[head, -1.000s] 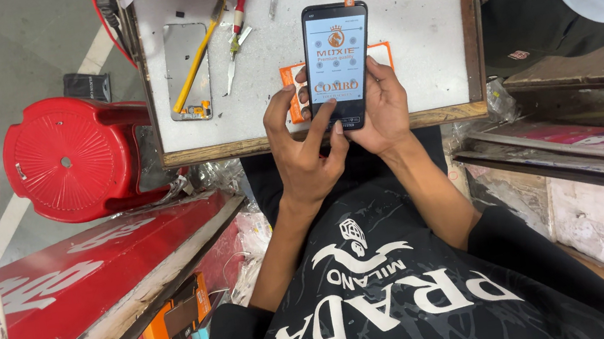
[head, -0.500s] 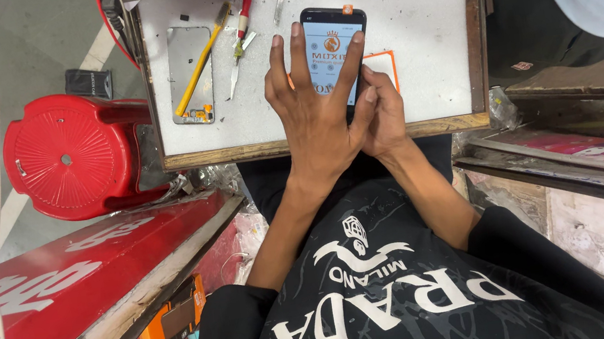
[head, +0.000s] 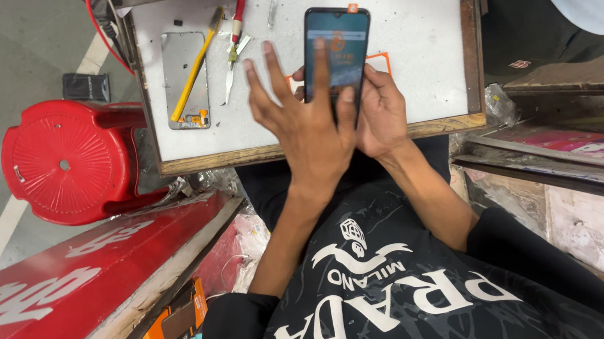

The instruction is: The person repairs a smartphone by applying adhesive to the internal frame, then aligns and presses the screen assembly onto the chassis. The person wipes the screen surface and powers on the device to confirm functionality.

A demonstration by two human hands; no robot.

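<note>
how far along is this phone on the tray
Done, by the look of it: the phone is in one piece and its screen is lit. In hand: the right hand holds it over the work tray while the left hand lies spread across the lower screen. Left, as a guess: the separate phone back panel with the yellow tool and red-handled screwdriver lie untouched beside it.

Bare desk point(head: 425, 34) lies open right of the phone point(head: 336, 50). Left of it, a metal back cover point(head: 185, 79), yellow tool point(head: 197, 65) and red screwdriver point(head: 237, 17) crowd the surface.
</note>
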